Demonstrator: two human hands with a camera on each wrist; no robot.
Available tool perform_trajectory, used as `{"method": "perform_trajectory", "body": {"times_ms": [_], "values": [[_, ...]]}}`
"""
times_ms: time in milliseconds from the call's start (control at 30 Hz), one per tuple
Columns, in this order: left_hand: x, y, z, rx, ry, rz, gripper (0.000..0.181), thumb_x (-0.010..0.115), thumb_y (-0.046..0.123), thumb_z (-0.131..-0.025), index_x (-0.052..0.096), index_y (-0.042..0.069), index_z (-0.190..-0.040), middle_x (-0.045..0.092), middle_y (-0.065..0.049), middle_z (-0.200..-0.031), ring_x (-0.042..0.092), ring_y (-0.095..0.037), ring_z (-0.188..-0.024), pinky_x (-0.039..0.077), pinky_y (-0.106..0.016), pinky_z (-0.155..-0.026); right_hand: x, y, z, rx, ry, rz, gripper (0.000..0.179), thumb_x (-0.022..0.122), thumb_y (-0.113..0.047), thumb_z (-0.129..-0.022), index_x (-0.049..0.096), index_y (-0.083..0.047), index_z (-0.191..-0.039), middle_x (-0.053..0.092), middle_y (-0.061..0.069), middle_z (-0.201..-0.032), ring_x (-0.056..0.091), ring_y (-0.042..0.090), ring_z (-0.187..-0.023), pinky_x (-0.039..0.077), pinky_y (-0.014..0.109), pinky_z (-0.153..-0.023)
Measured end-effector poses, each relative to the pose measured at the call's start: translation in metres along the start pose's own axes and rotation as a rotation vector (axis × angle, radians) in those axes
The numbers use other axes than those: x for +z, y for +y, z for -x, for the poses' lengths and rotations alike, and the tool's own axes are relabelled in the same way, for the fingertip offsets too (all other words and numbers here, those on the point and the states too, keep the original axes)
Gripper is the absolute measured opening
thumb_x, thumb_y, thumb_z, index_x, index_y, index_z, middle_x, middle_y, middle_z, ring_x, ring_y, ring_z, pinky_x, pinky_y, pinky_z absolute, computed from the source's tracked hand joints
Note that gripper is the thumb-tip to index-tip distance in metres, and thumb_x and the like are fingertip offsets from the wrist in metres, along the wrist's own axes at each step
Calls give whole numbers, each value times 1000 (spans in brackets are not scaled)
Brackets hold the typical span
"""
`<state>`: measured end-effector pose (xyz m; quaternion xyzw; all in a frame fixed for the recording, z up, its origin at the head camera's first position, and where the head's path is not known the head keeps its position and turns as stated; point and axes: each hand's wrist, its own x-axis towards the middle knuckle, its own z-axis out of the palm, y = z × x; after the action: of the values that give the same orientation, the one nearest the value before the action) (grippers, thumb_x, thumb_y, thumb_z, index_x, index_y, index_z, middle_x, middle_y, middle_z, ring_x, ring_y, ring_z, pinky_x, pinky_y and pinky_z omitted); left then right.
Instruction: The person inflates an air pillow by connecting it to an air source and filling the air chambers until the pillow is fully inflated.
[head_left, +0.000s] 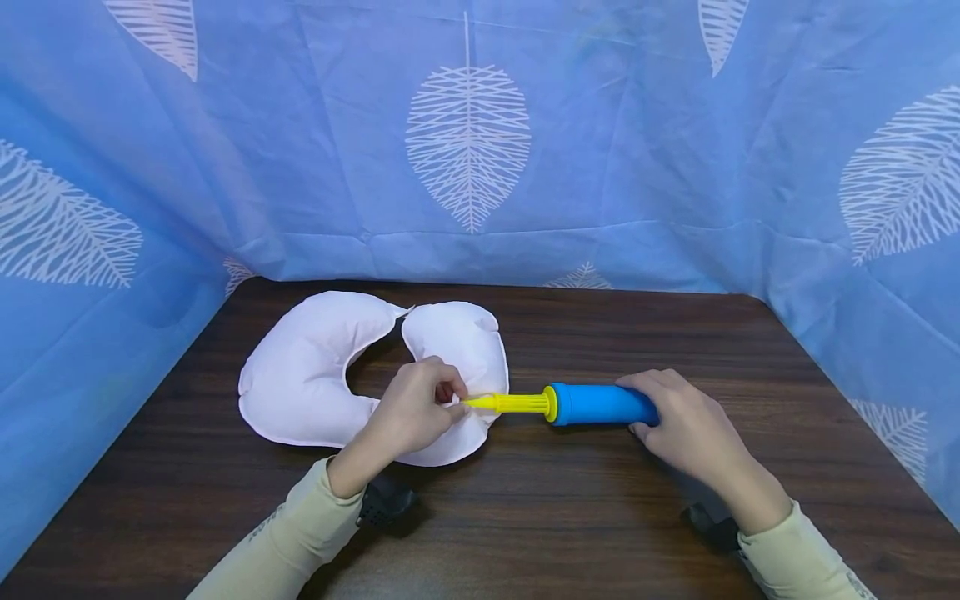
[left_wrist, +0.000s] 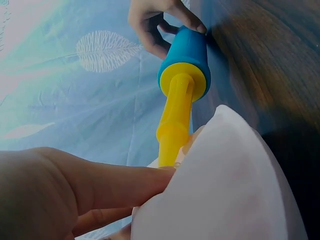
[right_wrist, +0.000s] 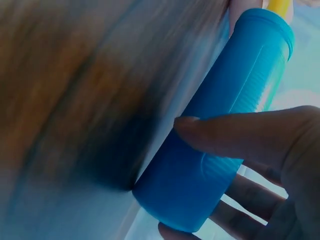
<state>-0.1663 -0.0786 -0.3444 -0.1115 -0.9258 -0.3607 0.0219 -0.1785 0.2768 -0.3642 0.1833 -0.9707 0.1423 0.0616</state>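
A white U-shaped neck pillow (head_left: 300,375), puffed out, lies on the left half of the table. My left hand (head_left: 416,404) pinches the pillow's fabric on its right arm, right at the tip of a yellow nozzle (head_left: 517,403). That nozzle belongs to a blue hand pump (head_left: 600,404), lying sideways with its tip pointing left. Around the pump's right end curl the fingers of my right hand (head_left: 686,425), its thumb (right_wrist: 235,132) along the blue barrel. In the left wrist view the nozzle tip is hidden behind my left thumb (left_wrist: 125,185) and the white fabric (left_wrist: 215,190).
The dark wood-grain table (head_left: 570,517) carries the pillow and pump. Blue curtains (head_left: 600,150) with white leaf prints hang behind it and on both sides. A black wrist device (head_left: 386,500) sits under my left wrist.
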Motion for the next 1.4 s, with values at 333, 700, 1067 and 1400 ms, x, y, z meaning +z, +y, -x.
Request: {"method": "perform_trajectory", "body": {"times_ms": [333,700,1067,1400], "values": [[2,-2,-1,10,-32,17,11,85,1,-86,78,9,-85,63,-4,-82,54,-15,-75,47,-29,-71,0,4,2,7,12,28,55,91,-12,-83,72,-12,-134,71,20,-137,65,44,-125,56,68,-88],[2,-3,0,12,-27,20,11,85,-1,-86,79,8,-86,64,-3,-82,55,-15,-76,48,-30,-73,-12,51,3,131,-9,34,49,83,-3,-83,70,-8,-130,65,33,-135,60,54,-118,54,71,-76],[2,-1,-1,-3,-30,11,11,86,1,-86,79,10,-87,62,-1,-82,55,-16,-76,49,-30,-73,-20,90,11,215,43,48,45,74,1,-83,67,-3,-127,62,37,-130,58,55,-109,48,72,-72],[-1,-1,-1,-22,-15,6,11,85,-1,-86,79,8,-89,64,-3,-84,55,-17,-77,50,-31,-73,-15,71,6,200,46,14,47,70,5,-81,68,0,-128,62,37,-135,54,58,-118,47,73,-80]]}}
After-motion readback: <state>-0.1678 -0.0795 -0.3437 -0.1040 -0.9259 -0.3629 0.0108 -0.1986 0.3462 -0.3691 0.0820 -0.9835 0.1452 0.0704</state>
